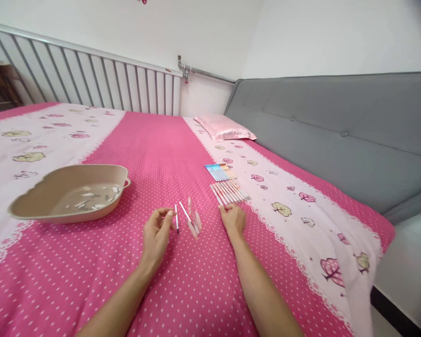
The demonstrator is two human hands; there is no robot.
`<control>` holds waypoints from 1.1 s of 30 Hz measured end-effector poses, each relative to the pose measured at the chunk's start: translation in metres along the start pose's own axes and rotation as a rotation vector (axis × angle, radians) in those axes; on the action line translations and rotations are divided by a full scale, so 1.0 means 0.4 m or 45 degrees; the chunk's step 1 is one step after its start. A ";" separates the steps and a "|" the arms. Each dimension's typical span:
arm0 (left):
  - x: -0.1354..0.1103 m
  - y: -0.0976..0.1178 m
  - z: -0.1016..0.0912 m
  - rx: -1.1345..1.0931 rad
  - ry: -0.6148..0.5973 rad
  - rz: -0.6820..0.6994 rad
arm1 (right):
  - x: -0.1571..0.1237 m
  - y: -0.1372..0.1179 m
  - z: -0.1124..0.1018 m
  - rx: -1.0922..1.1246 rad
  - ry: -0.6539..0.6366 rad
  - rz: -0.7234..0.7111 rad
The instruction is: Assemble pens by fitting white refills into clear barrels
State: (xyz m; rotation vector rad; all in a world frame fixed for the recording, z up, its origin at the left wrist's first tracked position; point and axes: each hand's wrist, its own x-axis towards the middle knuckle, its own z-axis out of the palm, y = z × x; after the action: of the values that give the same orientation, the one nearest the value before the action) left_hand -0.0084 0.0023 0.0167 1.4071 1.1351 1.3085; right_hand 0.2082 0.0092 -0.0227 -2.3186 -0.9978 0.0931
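My left hand is closed, thumb against fingers, on a thin white stick with a dark lower end, which looks like a pen refill. Just right of it, a second white stick lies across a small loose group of clear pinkish pen parts. My right hand is closed at the near end of a row of pink-and-white pens, its fingertips on the leftmost pen. Beyond that row lies another row of blue and orange pens.
A beige plastic basin stands on the left, with several small white and grey pieces in it. A pink pillow rests near the grey headboard. Pink dotted bedding covers the bed. A white radiator stands along the wall.
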 end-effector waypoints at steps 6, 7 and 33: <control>-0.002 0.001 0.002 0.003 -0.006 0.002 | 0.004 0.008 -0.002 -0.018 -0.003 0.013; -0.002 0.001 0.002 0.004 -0.006 0.004 | 0.005 0.009 -0.002 -0.017 -0.001 0.018; 0.001 -0.004 0.003 0.015 0.021 0.036 | 0.004 0.013 -0.005 -0.014 0.058 0.045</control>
State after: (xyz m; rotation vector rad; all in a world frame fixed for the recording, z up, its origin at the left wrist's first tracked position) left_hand -0.0071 0.0030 0.0150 1.4284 1.1392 1.3371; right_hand 0.2132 0.0065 -0.0239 -2.3381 -0.9376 0.0487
